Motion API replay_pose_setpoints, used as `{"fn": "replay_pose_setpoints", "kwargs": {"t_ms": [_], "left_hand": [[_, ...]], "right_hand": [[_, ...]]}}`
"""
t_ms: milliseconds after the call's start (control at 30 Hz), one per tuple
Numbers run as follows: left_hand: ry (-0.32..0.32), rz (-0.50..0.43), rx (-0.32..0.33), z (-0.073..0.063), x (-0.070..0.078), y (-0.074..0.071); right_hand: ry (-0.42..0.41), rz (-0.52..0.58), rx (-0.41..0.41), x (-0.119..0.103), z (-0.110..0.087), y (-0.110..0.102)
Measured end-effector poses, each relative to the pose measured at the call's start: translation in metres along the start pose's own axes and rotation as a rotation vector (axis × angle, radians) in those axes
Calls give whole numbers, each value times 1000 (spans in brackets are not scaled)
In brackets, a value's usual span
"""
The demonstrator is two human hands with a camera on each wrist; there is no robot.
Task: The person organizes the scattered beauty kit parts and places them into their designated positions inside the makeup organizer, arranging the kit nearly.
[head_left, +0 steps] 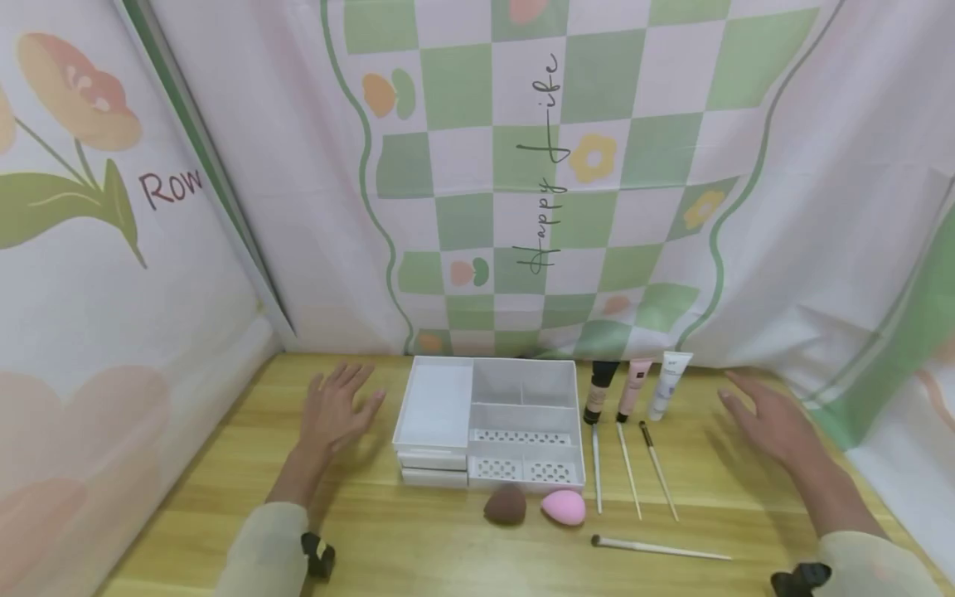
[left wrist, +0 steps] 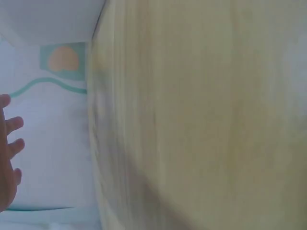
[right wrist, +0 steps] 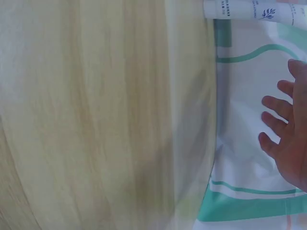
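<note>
My left hand (head_left: 334, 410) is held over the table left of a white organizer box (head_left: 525, 398), fingers spread and nothing in them. On the far right my right hand (head_left: 768, 419) is likewise empty, its fingers extended toward the white tube (head_left: 670, 385). Beside that tube stand a pink tube (head_left: 634, 390) and a black-capped beige tube (head_left: 599, 394). Three slim brushes lie below them, among them a dark-tipped brush (head_left: 660, 471). A brown makeup sponge (head_left: 505, 505) and a pink makeup sponge (head_left: 564, 507) sit in front of the organizer.
Another makeup brush (head_left: 660, 548) lies crosswise near the front of the wooden table (head_left: 418, 547). A checkered curtain (head_left: 522, 224) hangs along the back edge, and a floral cloth (head_left: 112, 332) closes off the left side. The organizer has small drawers (head_left: 433, 468) at its front left.
</note>
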State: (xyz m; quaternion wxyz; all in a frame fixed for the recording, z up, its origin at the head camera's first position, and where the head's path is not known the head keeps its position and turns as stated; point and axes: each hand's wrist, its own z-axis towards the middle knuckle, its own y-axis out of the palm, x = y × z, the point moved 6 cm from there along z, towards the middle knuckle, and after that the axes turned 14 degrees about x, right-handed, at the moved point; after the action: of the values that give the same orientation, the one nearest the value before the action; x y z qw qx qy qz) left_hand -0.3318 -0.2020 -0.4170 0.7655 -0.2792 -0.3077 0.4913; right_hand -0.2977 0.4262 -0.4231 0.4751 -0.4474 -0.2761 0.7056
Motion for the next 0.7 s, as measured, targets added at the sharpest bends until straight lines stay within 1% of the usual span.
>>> {"fn": "replay_pose_setpoints", "kwargs": {"t_ms": [67, 133, 200, 333, 400, 533, 667, 700], "left_hand": [[-19, -64, 30, 0, 3, -2], [-58, -146, 38, -1, 6, -2], [-128, -231, 14, -3, 7, -2], [-280, -407, -60, -11, 12, 2], [-325, -490, -81, -14, 17, 4], [-397, -654, -111, -19, 27, 6], [-483, -797, -146, -21, 38, 5], [-495, -826, -151, -21, 41, 4]], "right_hand": [[19, 10, -7, -3, -1, -2], [36, 25, -16, -6, -1, -3], [55, 48, -28, -10, -2, -4], [74, 92, -50, -20, -3, -7], [81, 110, -69, -26, -5, -7], [108, 154, -121, -36, -9, -5], [131, 197, -152, -47, -13, -1], [143, 204, -159, -49, -14, 0]]}}
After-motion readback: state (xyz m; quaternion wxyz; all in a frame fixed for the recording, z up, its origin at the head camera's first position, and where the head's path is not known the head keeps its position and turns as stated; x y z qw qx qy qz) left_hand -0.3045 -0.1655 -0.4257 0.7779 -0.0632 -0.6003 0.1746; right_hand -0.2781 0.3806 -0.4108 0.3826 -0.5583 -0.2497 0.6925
